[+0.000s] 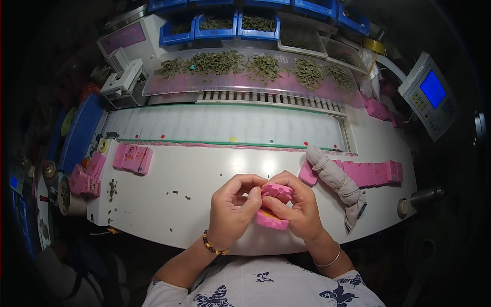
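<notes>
Just past the table's near edge, both hands hold a pink rubber mold (272,222). It is parted into an upper and a lower half, and a yellowish-orange area shows between them. My left hand (232,210) is closed, thumb and fingertips pinched at the upper half's left side; what lies between the tips is hidden. From the right, my right hand (303,212) grips the mold, its thumb in the gap between the halves and its fingers behind the upper one. A rolled grey cloth (335,181) lies to the right of it.
More pink molds stand in a row (371,174) at right and a group (133,158) at left. Behind lie a long light panel (225,127), rollers (266,98) and a transparent tray (153,88) with heaps of small green pieces. Blue bins (194,33) stand beyond; a keypad display (429,94) is at right.
</notes>
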Available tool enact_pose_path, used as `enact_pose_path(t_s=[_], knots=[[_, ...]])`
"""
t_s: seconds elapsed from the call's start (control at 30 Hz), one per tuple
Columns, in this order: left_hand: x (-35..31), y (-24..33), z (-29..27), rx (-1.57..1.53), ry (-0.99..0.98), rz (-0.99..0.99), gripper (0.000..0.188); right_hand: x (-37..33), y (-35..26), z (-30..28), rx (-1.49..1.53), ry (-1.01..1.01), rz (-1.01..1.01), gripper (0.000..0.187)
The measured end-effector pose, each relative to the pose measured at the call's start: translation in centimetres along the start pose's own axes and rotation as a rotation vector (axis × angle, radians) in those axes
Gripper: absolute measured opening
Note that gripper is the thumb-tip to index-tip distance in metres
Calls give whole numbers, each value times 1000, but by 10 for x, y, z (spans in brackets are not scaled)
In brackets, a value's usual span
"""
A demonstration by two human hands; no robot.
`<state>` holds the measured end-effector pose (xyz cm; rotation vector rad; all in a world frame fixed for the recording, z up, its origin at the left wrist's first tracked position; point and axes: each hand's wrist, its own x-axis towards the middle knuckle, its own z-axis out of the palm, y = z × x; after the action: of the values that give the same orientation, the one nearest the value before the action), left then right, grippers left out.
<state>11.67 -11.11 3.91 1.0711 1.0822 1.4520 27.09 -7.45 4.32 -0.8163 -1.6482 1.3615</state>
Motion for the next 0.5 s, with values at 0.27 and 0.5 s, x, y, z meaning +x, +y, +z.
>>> enact_pose_path(t_s=[0.27, 0.5], knots=[[-1, 9, -2, 56, -77, -12, 18, -3, -1, 5, 41, 48, 52, 13], [3, 3, -7, 127, -96, 66, 13, -4, -3, 6, 10, -29, 76, 15]])
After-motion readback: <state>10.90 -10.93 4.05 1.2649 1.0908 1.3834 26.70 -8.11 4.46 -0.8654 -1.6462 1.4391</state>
